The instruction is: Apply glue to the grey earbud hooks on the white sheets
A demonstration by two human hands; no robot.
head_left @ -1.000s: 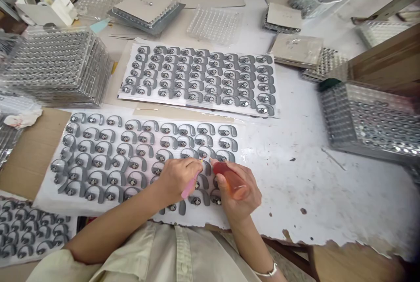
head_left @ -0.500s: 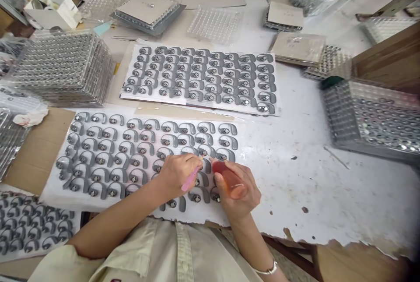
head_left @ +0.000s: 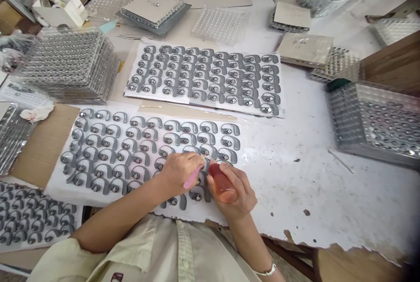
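The left hand (head_left: 179,173) is pinching a pink stick (head_left: 193,178), the right hand (head_left: 238,190) clamping an orange bottle (head_left: 222,182), both converging their tips on a grey earhook-shaped piece (head_left: 205,164) to work it together.

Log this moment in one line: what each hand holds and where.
Left hand: pink stick | Right hand: orange bottle | Both over gray ear hooks on white sheet

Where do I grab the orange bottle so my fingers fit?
Grip the fat middle of the translucent orange plastic bottle, coming from the right, over the white table top. The body is wide and rounded, and its top end leans toward the crowded gray hook-shaped parts. The right hand wraps it there.
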